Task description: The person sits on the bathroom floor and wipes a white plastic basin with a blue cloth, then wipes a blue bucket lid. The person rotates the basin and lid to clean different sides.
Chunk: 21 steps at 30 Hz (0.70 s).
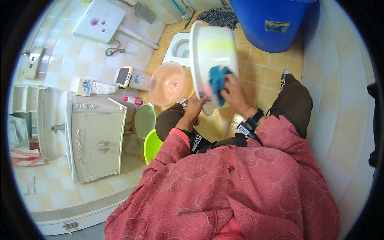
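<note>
A large white plastic basin (217,57) with yellow and pink patches is tipped on its side in front of me. Its rim faces left and its outer wall faces right. My left hand (195,106) grips the rim at the near end. In my right hand (235,93) is a bunched teal cloth (218,82), pressed against the basin's outer side. The inside of the basin is turned away from view.
A squat toilet (180,48) lies beyond the basin, partly covered by it. A peach basin (168,84), green bucket (145,120), lime tub (151,147) and white cabinet (99,141) stand left. Ahead are a large blue bin (270,39) and a grey mop head (217,18).
</note>
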{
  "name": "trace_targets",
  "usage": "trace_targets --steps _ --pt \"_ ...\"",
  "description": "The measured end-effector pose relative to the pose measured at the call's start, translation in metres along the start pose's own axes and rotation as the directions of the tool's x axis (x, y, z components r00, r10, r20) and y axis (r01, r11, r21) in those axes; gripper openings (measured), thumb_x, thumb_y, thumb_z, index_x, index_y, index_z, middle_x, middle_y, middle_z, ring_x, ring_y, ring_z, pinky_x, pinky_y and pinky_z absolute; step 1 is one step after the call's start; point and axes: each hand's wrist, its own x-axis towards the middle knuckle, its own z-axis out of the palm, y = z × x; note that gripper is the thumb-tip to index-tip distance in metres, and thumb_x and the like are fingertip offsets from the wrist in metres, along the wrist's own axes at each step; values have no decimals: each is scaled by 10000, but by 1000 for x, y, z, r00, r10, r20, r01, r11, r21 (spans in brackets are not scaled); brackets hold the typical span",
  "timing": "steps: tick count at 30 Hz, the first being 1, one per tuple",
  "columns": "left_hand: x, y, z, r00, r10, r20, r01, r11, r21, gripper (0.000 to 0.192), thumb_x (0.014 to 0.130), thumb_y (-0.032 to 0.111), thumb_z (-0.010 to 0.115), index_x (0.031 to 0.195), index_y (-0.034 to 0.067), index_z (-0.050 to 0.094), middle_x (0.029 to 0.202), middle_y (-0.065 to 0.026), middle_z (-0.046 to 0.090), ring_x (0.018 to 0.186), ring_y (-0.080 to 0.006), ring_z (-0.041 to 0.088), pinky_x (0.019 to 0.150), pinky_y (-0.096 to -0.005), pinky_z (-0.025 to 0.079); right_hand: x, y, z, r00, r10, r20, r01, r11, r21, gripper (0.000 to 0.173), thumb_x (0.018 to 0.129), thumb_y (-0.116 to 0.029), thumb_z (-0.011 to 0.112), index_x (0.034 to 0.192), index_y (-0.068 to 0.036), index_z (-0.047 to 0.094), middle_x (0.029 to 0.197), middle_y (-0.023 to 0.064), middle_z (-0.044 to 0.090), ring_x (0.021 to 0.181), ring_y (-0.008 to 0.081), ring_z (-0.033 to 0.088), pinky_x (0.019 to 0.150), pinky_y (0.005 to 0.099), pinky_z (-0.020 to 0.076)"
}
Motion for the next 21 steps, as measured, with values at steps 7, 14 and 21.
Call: trace_targets --steps 7,14,21 --pt "28 16 29 998 22 -51 -10 975 222 205 902 -9 526 1085 5 619 975 -51 658 883 -149 612 818 -280 493 2 12 -21 992 122 6 -120 983 -137 457 740 2 629 1155 -188 663 1025 71 577 1012 293 564 851 395 494" --pt "33 52 -7 968 -15 -252 -5 997 -77 194 969 101 566 1122 -18 581 980 -88 652 858 -183 626 777 -329 527 -18 119 -25 652 737 -180 -741 669 53 328 790 -147 623 1107 -65 643 1004 205 651 963 405 601 849 473 483" --pt "31 30 -35 931 -189 -313 -72 744 -664 450 982 158 546 1356 -45 399 1285 -187 549 1163 -323 560 1029 -459 455 -11 86 -5 841 514 -171 -528 848 -50 357 796 -163 624 1126 -29 612 1045 207 625 991 407 590 871 465 478"
